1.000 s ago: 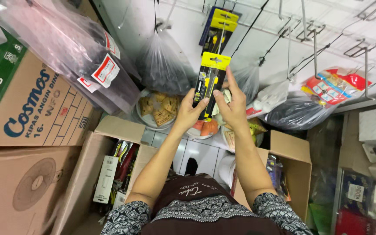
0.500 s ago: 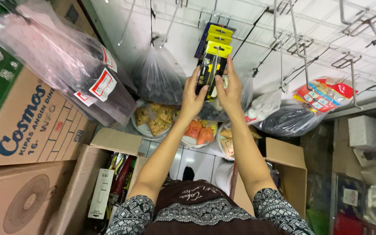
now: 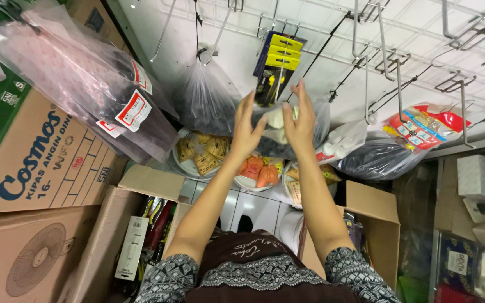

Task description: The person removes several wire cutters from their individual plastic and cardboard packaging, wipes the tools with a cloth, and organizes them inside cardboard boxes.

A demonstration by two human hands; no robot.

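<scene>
Now you are raising both hands under the yellow-and-black carded packs [image 3: 274, 70] hanging from a wire hook [image 3: 265, 25]. Your left hand [image 3: 246, 128] and right hand [image 3: 300, 119] are spreading their fingers open, holding nothing, just below the packs, with a clear bag [image 3: 206, 101] hanging beside them.

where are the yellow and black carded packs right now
In the head view, the yellow and black carded packs hang on a wire rack hook at top centre, just above the open left hand and right hand.
</scene>
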